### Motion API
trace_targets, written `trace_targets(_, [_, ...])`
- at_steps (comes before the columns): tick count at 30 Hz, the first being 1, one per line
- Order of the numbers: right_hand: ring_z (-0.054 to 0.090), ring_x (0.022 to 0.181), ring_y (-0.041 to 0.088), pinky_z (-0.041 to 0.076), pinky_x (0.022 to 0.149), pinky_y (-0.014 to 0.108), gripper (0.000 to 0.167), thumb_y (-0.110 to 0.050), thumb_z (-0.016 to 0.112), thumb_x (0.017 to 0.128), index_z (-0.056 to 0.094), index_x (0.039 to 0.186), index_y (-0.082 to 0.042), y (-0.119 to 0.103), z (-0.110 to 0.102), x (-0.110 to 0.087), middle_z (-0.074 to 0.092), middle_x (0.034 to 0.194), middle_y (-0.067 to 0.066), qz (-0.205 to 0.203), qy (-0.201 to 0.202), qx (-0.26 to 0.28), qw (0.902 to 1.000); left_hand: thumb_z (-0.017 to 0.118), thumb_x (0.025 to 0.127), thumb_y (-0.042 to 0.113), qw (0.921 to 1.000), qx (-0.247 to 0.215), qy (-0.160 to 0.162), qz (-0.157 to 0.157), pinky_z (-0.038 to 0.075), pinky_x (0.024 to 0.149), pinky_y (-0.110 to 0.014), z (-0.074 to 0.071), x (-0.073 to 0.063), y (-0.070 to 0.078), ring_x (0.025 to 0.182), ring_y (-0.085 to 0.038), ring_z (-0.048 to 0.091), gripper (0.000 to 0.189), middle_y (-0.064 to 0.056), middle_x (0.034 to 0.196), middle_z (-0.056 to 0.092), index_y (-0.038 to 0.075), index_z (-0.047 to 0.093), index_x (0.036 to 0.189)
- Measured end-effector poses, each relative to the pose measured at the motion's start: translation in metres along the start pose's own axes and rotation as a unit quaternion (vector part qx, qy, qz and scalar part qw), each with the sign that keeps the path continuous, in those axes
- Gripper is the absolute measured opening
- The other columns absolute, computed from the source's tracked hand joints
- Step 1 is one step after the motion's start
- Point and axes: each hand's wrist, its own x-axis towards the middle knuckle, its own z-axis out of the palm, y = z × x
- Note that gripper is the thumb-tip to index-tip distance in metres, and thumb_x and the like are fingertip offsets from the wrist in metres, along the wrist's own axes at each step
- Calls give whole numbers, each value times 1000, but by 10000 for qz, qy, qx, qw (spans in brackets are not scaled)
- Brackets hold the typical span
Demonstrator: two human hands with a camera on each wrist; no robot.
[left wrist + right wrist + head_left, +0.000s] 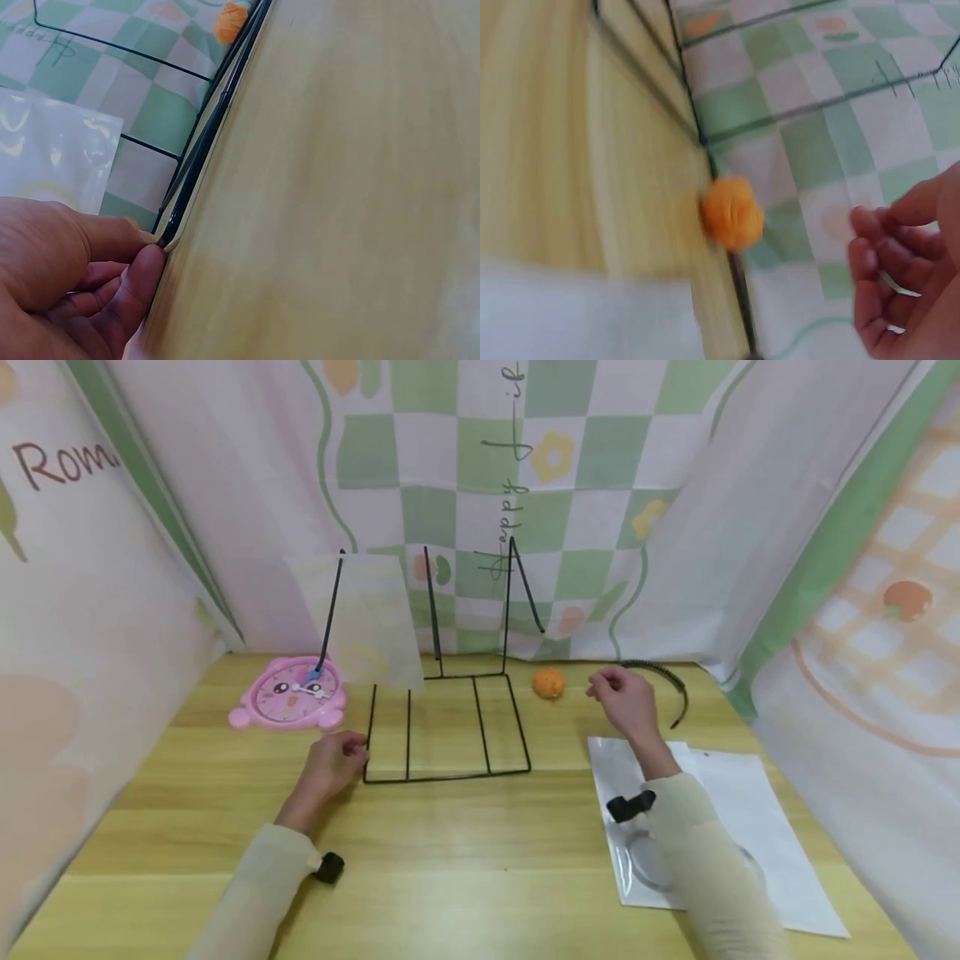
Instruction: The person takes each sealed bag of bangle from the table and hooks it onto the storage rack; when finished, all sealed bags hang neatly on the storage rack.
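A black wire display rack (447, 777) stands mid-table, with upright hooked arms at its back. My left hand (333, 764) pinches the left side of its base near the front corner; the left wrist view shows thumb and fingertip on the wire (196, 161). From the left arm hangs a clear plastic packet (375, 618) with a faint yellow ring shape in it. My right hand (624, 697) hovers right of a fuzzy orange ball (549, 683). In the right wrist view its fingers (866, 259) are loosely curled and hold nothing.
A pink cartoon-faced clock (288, 693) lies left of the rack. Behind my right hand is a dark ridged curved band (663, 672). White plastic packets (750, 785) lie at the right, partly under my right forearm. A patterned curtain (600, 552) closes off the back.
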Motion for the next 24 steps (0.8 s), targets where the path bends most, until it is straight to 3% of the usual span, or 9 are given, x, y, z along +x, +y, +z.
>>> trace_targets(5, [64, 83, 29, 49, 67, 38, 34, -30, 53, 98, 68, 102, 0, 23, -35, -9, 70, 96, 18, 209, -862, -1065, 9903, 66, 88, 7, 9999, -20, -93, -37, 54, 69, -29, -1, 0, -1, 79, -20, 60, 35, -12, 96, 68, -3, 63, 121])
trace_targets(12, [59, 97, 42, 49, 78, 53, 56, -43, 56, 96, 60, 114, 10, 49, -74, -17, 63, 112, 29, 784, -2191, -2013, 9515, 64, 87, 5, 9998, 140, 84, 74, 55, 70, -31, -3, -2, 1, 78, -19, 61, 33, -11, 93, 69, -4, 64, 119])
trace_targets(19, [58, 93, 38, 47, 76, 51, 66, -55, 62, 86, 60, 109, 7, 69, -102, -30, 61, 108, 26, 1634, -2549, -2335, 9240, 65, 88, 5, 9999, 114, 40, 72, 54, 70, -31, -4, -2, 1, 78, -19, 60, 33, -11, 93, 68, -5, 63, 120])
trace_targets(22, [58, 93, 40, 47, 76, 53, 76, -59, 62, 85, 56, 112, 11, 72, -110, -33, 60, 108, 29, 1750, -2580, -2439, 9183, 66, 88, 5, 9999, 94, 40, 121, 54, 70, -31, -3, -1, 1, 77, -19, 59, 33, -11, 93, 68, -5, 64, 119])
trace_targets(24, [59, 86, 37, 48, 72, 49, 74, -59, 63, 84, 55, 104, 12, 73, -111, -34, 61, 98, 26, 1834, -2564, -2407, 9180, 66, 88, 5, 9998, 106, 49, 129, 53, 69, -30, -4, -1, 0, 77, -18, 59, 33, -11, 92, 68, -5, 64, 119])
